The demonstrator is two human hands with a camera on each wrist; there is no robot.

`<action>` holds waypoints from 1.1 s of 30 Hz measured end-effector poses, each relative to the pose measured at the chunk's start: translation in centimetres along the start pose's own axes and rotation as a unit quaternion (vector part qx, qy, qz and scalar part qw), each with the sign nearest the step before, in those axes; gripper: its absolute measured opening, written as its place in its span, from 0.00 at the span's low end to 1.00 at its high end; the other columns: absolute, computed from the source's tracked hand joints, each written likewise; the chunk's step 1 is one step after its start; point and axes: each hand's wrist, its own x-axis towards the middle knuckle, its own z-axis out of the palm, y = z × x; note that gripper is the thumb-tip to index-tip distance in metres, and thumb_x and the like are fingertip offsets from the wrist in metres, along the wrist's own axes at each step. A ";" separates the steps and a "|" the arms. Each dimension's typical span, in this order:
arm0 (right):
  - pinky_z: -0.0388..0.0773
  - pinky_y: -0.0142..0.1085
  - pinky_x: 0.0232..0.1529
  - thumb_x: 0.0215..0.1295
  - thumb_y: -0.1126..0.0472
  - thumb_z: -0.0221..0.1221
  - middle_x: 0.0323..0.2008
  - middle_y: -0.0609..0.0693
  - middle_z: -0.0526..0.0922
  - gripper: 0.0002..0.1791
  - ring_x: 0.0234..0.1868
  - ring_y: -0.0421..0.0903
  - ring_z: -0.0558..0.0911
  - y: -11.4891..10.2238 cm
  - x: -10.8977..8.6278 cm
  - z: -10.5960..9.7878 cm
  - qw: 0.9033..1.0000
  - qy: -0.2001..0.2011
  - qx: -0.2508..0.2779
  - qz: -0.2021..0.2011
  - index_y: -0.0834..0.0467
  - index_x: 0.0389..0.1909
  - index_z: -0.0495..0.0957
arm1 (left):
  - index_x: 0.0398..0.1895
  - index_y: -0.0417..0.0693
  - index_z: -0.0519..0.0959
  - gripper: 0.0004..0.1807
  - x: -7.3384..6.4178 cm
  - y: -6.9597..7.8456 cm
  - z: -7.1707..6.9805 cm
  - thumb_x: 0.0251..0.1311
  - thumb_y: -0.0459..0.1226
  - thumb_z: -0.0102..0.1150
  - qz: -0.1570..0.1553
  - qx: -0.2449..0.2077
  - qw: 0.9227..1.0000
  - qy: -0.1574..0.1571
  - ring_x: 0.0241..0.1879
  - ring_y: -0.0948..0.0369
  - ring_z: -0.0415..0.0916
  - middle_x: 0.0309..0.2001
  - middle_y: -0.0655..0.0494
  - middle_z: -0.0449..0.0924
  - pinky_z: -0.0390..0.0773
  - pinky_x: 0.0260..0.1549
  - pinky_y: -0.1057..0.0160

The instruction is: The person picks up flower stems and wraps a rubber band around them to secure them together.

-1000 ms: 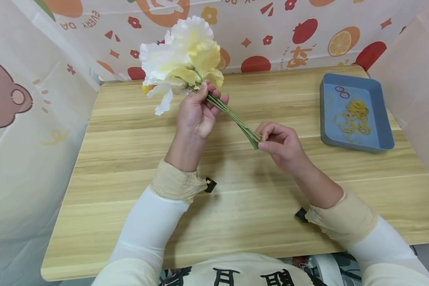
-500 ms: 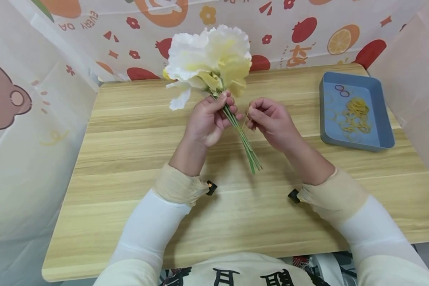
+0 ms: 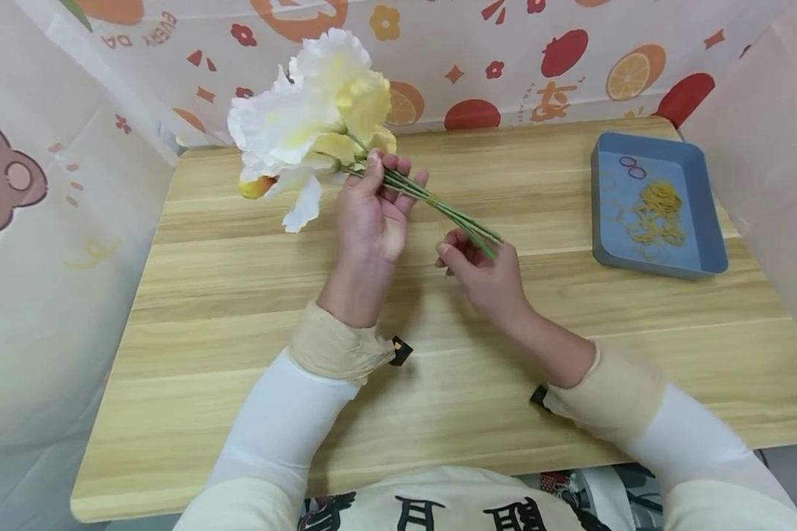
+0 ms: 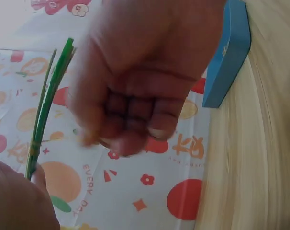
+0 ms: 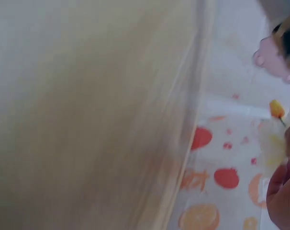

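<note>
My left hand (image 3: 375, 221) grips a bundle of artificial flowers with large white and yellow blooms (image 3: 305, 110), its thumb across the green stems (image 3: 461, 217). A small yellow-orange bloom (image 3: 255, 187) hangs at the lower left of the bunch. Partway down the stems sits a thin yellow rubber band (image 3: 432, 200), also visible on the stems (image 4: 47, 105) in the left wrist view. By the stem ends is my right hand (image 3: 488, 276), fingers curled and thumb against the index finger; the strand of band pinched there is barely visible. The stem ends overlap this hand in the head view.
A blue tray (image 3: 660, 271) at the right of the wooden table (image 3: 239, 310) holds several yellow rubber bands (image 3: 660, 210) and two reddish ones (image 3: 632, 167). A printed curtain (image 3: 468, 44) rises behind the table's far edge.
The bunch has swung right, then back left, its stems now flatter. My right hand went from the stem ends up beside the stems, pulling the rubber band, then back down to the ends.
</note>
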 end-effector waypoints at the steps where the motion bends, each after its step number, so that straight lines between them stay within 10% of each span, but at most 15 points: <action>1: 0.80 0.33 0.27 0.65 0.68 0.61 0.29 0.54 0.82 0.05 0.30 0.52 0.82 -0.2 -0.4 0.3 1.000 0.010 0.024 0.017 0.67 0.34 0.78 | 0.34 0.41 0.75 0.10 0.1 0.0 0.0 0.74 0.35 0.47 0.018 0.006 1.000 0.008 0.28 0.58 0.81 0.27 0.51 0.76 0.89 0.37 0.53; 5: 0.75 0.30 0.28 0.69 0.70 0.56 0.27 0.49 0.82 0.05 0.29 0.44 0.80 -0.9 -1.6 1.6 0.985 0.017 0.163 0.062 0.60 0.33 0.78 | 0.34 0.39 0.77 0.09 0.3 0.0 0.0 0.72 0.33 0.50 0.083 0.025 0.996 0.029 0.28 0.57 0.80 0.28 0.49 0.77 0.87 0.42 0.47; 11: 0.70 0.27 0.27 0.74 0.69 0.48 0.26 0.46 0.78 0.14 0.29 0.40 0.76 -2.8 -2.6 3.2 0.904 0.040 0.397 0.153 0.54 0.30 0.77 | 0.32 0.41 0.77 0.09 -0.2 0.1 0.2 0.71 0.33 0.51 0.141 0.050 0.989 0.010 0.28 0.58 0.79 0.29 0.49 0.77 0.86 0.45 0.46; 15: 0.71 0.26 0.25 0.76 0.67 0.48 0.26 0.46 0.77 0.14 0.28 0.39 0.76 -3.8 -2.5 4.5 0.880 0.092 0.433 0.169 0.54 0.29 0.75 | 0.35 0.41 0.76 0.09 -0.5 -0.1 0.3 0.73 0.33 0.47 0.183 0.069 0.980 -0.036 0.30 0.58 0.79 0.31 0.49 0.77 0.87 0.44 0.50; 17: 0.71 0.25 0.21 0.74 0.68 0.49 0.24 0.46 0.77 0.13 0.25 0.39 0.75 -4.1 -2.3 5.0 0.890 0.118 0.408 0.168 0.55 0.28 0.75 | 0.34 0.42 0.74 0.10 -0.5 -0.4 0.1 0.74 0.32 0.44 0.201 0.107 0.971 -0.068 0.30 0.58 0.79 0.31 0.51 0.76 0.88 0.43 0.54; 20: 0.67 0.24 0.16 0.71 0.69 0.54 0.23 0.46 0.76 0.10 0.21 0.38 0.73 -4.5 -1.6 4.5 0.933 0.120 0.305 0.150 0.57 0.29 0.76 | 0.32 0.42 0.75 0.12 -0.4 -0.7 -0.4 0.75 0.31 0.43 0.227 0.179 0.951 -0.108 0.28 0.59 0.79 0.29 0.52 0.77 0.88 0.38 0.56; 24: 0.63 0.25 0.18 0.70 0.69 0.56 0.24 0.45 0.75 0.09 0.22 0.38 0.68 -4.8 0.3 2.1 0.970 0.061 0.203 0.122 0.56 0.30 0.78 | 0.32 0.41 0.76 0.11 -0.2 -0.4 -1.0 0.74 0.31 0.46 0.219 0.248 0.931 -0.153 0.26 0.60 0.79 0.27 0.53 0.78 0.88 0.33 0.57; 33: 0.62 0.29 0.29 0.73 0.66 0.51 0.35 0.48 0.77 0.11 0.35 0.43 0.69 -4.8 1.2 -2.1 0.937 -0.153 0.296 0.107 0.56 0.30 0.78 | 0.35 0.38 0.77 0.06 -0.5 1.8 -0.5 0.70 0.30 0.52 0.059 0.215 0.962 -0.157 0.22 0.60 0.75 0.27 0.50 0.76 0.87 0.24 0.61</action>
